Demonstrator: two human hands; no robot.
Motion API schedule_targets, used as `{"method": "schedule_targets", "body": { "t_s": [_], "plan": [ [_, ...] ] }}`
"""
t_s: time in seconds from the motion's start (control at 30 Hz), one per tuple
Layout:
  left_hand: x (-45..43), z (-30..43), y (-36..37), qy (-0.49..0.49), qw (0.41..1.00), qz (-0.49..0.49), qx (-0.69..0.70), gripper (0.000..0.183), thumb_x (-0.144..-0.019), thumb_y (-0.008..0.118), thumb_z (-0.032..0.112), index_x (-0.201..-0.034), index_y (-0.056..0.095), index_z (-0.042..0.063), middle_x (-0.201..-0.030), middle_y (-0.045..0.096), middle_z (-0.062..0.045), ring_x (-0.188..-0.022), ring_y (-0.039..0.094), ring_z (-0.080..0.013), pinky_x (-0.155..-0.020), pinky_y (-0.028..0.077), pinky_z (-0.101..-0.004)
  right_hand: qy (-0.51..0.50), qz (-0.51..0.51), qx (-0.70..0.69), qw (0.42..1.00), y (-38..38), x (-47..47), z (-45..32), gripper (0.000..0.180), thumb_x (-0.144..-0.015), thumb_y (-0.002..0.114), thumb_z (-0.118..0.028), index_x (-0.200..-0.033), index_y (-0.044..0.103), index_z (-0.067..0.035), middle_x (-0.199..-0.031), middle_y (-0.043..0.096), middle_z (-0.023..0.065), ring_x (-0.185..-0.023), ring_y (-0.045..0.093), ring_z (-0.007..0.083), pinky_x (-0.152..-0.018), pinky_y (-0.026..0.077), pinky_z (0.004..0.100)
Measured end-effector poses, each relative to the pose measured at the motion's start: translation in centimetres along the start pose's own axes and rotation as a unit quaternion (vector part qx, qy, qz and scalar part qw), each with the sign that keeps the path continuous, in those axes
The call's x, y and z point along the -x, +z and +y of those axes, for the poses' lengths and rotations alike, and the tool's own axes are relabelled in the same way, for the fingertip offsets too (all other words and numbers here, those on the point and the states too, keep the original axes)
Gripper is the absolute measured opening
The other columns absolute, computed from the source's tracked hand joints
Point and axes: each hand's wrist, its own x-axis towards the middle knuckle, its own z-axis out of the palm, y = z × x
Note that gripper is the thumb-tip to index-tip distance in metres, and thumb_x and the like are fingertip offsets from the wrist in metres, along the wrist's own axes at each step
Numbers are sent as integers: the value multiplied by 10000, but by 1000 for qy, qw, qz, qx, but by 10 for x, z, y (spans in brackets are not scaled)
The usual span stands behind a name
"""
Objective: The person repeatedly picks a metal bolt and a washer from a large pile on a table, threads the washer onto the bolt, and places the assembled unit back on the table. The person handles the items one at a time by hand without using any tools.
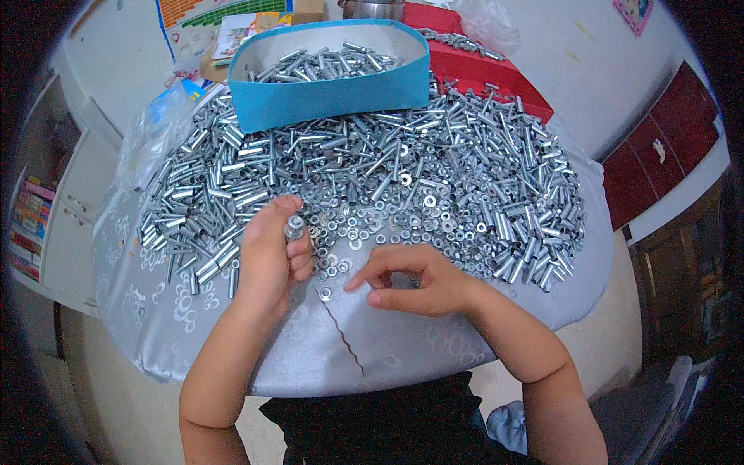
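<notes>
My left hand [268, 256] is closed around a shiny metal sleeve anchor [294, 227], whose end points up out of the fist. To its right, my right hand [418, 279] hovers low above the tablecloth, thumb and forefinger apart, with nothing visible between them. A hex nut [326, 294], perhaps lying on a washer, rests on the cloth just left of the right forefinger. Beyond both hands spreads a pile of loose washers and nuts [381, 221]. Metal sleeves [215, 174] and bolts surround these small parts on the left, back and right.
A blue fabric bin [331, 99] holding assembled-looking anchors stands at the back of the pile. Behind it on the right sits a red box [488, 75] with more metal parts. A clear plastic bag [154, 139] lies at the left. A dark wavy line [343, 334] marks the silver tablecloth [407, 354].
</notes>
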Motion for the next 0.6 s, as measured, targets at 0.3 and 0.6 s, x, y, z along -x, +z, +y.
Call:
{"method": "schedule_targets", "body": {
  "t_s": [0.3, 0.6],
  "plan": [
    [3, -23, 4, -50, 983, -101, -142, 175, -886, 427, 264, -934, 469, 102, -631, 428, 16, -404, 405, -63, -327, 263, -168, 11, 49, -100, 994, 10, -4, -5, 552, -731, 575, -10, -1252, 412, -92, -807, 490, 22, -759, 480, 99, -700, 405, 242],
    [-5, -4, -2, -28, 998, -11, -46, 198, -858, 444, 280, -940, 460, 100, -536, 379, 11, -387, 291, -58, -347, 195, -203, -53, 66, 25, 996, -5, 2, 2, 472, -722, 535, -2, -1178, 487, -115, -836, 512, 7, -771, 489, 99, -699, 411, 241]
  ]
}}
